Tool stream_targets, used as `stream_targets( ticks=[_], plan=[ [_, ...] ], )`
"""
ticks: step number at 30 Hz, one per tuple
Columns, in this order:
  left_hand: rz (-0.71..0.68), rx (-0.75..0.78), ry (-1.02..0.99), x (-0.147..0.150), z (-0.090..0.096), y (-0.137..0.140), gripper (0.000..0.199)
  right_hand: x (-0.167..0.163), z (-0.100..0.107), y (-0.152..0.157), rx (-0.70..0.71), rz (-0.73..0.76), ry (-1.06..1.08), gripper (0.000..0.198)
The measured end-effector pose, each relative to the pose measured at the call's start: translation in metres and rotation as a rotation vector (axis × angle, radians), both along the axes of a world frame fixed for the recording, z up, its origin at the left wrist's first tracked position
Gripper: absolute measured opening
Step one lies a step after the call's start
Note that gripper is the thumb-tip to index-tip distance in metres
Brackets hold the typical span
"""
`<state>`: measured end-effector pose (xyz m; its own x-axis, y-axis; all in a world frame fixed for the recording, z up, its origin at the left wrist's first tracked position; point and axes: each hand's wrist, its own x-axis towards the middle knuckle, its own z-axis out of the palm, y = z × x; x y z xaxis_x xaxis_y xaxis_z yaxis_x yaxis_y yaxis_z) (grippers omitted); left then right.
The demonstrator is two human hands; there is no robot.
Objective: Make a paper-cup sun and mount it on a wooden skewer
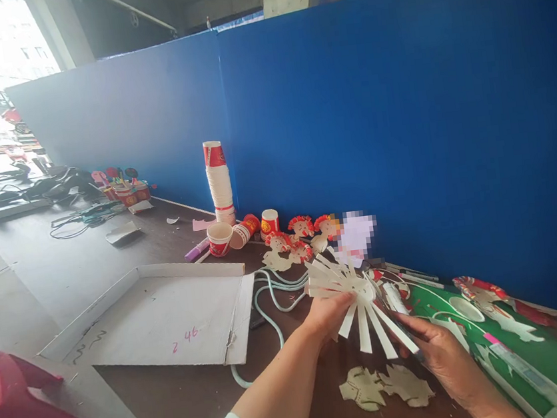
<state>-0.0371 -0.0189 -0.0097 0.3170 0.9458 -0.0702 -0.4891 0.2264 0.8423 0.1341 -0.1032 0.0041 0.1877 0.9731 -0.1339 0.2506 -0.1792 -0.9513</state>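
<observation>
A paper cup cut into long strips (364, 286) is splayed out like a flower, its pale inner side facing me. My left hand (333, 313) pinches it near its round base from the left. On the right, my right hand (437, 345) is closed around what look like scissors (382, 301), dark and mostly hidden behind the strips and fingers. Below both hands, two pale green paper cut-outs (363, 388) lie on the brown table. Several red-fringed paper figures (301, 226) rest beyond the cut cup.
A shallow white cardboard tray (171, 322) lies to the left. A tall stack of paper cups (219, 185) stands near the blue partition (398, 108). Pale cables (272, 303) run beside the tray. A green mat (551, 352) with pens is at right, a red stool (25, 412) at lower left.
</observation>
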Motion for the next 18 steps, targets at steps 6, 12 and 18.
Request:
stream_targets(
  ticks=[6,12,18],
  plan=[
    [0.010,-0.019,-0.004,0.000,-0.001,0.000,0.050,-0.006,0.001,-0.001,0.022,-0.019,0.014,0.056],
    [0.003,0.035,-0.020,0.002,-0.009,0.004,0.049,-0.010,0.006,-0.003,-0.013,-0.060,0.089,0.056],
    [-0.016,0.055,-0.017,0.002,-0.010,0.005,0.043,-0.004,0.002,-0.002,0.016,-0.020,0.105,0.055]
  ],
)
